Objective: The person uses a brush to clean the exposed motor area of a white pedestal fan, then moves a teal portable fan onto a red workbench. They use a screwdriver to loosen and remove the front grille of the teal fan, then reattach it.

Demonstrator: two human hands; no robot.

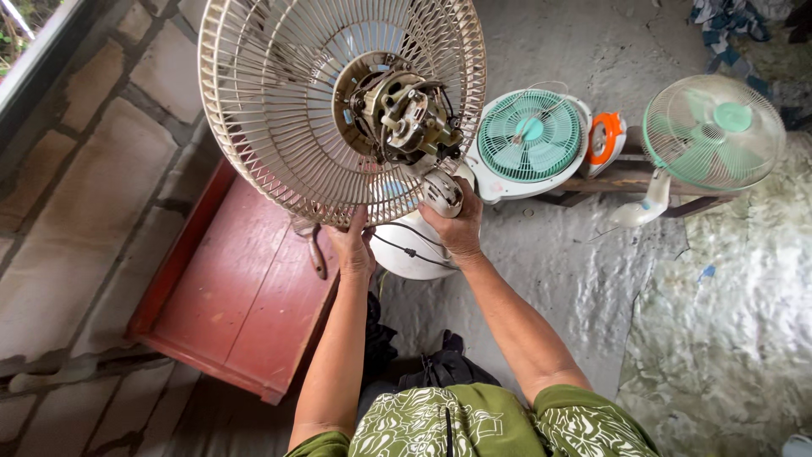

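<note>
Both hands (pixel 406 237) hold the fan (pixel 338 101), its motor facing up.

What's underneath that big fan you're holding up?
Under the beige fan sits its round white base with a black cord, beside a red wooden board. The cage hides the base's top.

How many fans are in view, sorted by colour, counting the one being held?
Beige fan with exposed motor, left hand on its grille rim, right hand on its neck: 1
White-and-green box fan: 1
Green-bladed round fan: 1
Total: 3
</note>
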